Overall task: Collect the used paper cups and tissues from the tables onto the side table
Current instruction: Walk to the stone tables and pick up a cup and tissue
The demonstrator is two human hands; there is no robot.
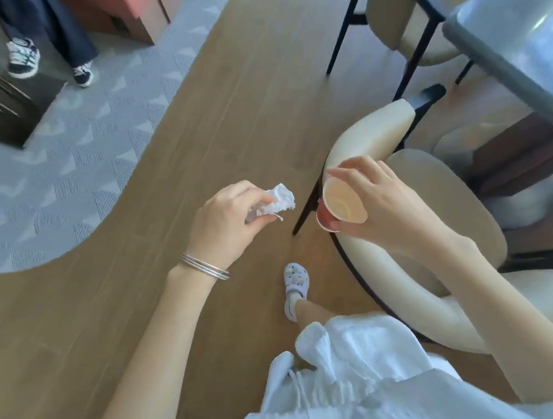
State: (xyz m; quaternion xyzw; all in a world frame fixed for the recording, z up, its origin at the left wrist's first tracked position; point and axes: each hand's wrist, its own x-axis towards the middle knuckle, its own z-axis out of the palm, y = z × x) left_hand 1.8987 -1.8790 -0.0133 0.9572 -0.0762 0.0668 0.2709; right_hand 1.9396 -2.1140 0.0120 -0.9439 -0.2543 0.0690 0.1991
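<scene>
My left hand [225,222] is closed around a crumpled white tissue [279,200], which sticks out past my fingers above the wooden floor. My right hand [381,204] grips a paper cup [340,205] by its rim and side; the cup is red outside and pale inside, with its mouth tilted toward me. It looks empty. The cup hangs over the curved back of a cream chair [363,137]. The two hands are level with each other and a short gap apart.
A grey table [516,30] fills the upper right, with a second cream chair [397,13] behind it. Another person's legs and sneakers [23,57] stand on the grey carpet [72,156] at upper left. My own shoe [295,281] is on the wooden floor.
</scene>
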